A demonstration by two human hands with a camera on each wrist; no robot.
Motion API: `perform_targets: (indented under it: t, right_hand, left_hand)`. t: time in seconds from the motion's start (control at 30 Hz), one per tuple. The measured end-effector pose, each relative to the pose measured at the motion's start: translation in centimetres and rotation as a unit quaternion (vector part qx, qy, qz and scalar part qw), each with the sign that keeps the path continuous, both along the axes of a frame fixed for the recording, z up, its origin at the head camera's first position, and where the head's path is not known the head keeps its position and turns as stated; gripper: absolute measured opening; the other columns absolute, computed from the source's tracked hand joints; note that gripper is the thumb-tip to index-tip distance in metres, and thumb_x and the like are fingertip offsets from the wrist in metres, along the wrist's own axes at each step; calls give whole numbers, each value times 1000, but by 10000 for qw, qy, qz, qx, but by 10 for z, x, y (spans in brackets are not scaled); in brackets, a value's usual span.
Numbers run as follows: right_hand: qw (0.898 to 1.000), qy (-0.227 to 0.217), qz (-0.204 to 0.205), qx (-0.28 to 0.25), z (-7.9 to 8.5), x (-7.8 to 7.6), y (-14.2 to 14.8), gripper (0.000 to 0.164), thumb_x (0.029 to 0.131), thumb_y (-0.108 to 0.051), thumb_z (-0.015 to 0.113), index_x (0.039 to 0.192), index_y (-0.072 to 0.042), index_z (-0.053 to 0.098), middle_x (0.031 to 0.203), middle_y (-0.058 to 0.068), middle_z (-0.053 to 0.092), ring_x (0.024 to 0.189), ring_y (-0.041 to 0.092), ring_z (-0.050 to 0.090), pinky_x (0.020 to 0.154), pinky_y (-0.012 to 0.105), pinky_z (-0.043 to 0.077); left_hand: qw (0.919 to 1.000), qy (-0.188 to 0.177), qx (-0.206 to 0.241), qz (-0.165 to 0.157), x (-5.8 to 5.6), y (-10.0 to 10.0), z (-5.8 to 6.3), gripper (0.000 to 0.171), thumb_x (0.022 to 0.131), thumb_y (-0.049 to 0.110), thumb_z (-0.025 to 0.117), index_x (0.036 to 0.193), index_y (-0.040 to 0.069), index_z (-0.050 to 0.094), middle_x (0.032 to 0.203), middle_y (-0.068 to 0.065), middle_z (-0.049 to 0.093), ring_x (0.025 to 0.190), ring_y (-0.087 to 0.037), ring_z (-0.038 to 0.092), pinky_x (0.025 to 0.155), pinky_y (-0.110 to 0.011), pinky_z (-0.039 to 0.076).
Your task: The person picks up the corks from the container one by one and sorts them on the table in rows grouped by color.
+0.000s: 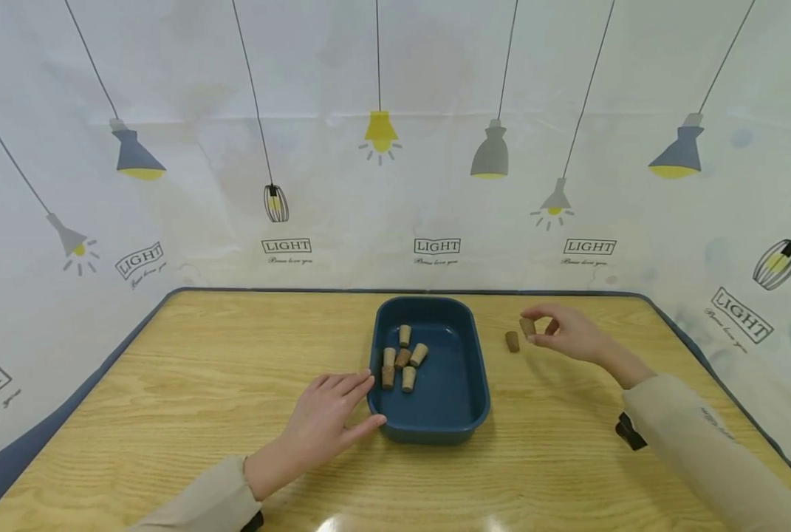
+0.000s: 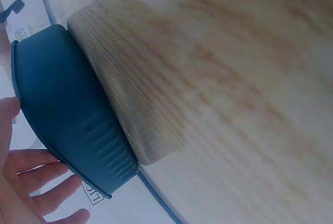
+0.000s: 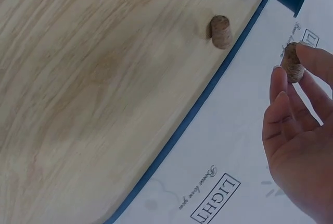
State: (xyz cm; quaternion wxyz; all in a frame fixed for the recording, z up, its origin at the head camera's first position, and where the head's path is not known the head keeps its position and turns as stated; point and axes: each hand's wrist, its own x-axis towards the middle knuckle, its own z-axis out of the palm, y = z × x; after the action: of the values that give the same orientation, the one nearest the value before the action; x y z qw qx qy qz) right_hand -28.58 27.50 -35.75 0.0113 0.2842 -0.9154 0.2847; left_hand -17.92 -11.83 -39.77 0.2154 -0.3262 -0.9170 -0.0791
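A dark blue rectangular tray stands on the wooden table with several corks gathered in its left half. My left hand rests against the tray's left rim, its fingers extended; in the left wrist view the fingertips touch the edge of the tray. To the right of the tray, my right hand pinches a cork between thumb and fingers, above the table. Another cork stands or lies on the table just left of that hand, and the right wrist view shows this cork too.
The wooden table has a dark blue border along its back and sides. Behind it rises a pale backdrop printed with hanging lamps and the word LIGHT.
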Motion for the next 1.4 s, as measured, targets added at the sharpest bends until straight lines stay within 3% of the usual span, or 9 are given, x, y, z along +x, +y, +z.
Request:
perform_targets:
  t: [0.63, 1.07, 1.4]
  right_hand:
    - [9987, -145, -485, 110, -28, -6, 30, 42, 84, -10, 61, 119, 8, 48, 110, 26, 50, 62, 15, 50, 55, 31, 43]
    - [9978, -311, -593, -13, -47, -17, 30, 42, 83, -6, 60, 119, 10, 47, 111, 29, 49, 66, 17, 53, 58, 32, 44]
    - [9964, -383, -753, 20, -50, -22, 21, 40, 83, -5, 60, 118, 10, 48, 110, 28, 50, 66, 18, 52, 59, 33, 43]
  left_hand:
    - [10000, -2, 16, -10, 0, 0, 0, 59, 83, 54, 48, 115, 6, 60, 118, -5, 55, 103, -19, 52, 84, -37, 40]
    - [10000, -9, -12, -2, -1, -1, 0, 59, 83, 54, 48, 115, 6, 60, 118, -5, 55, 103, -19, 52, 84, -36, 40]
    - [10000, 21, -20, -26, 0, 0, 1, 59, 83, 54, 49, 115, 6, 60, 118, -5, 55, 103, -19, 52, 84, -36, 40]
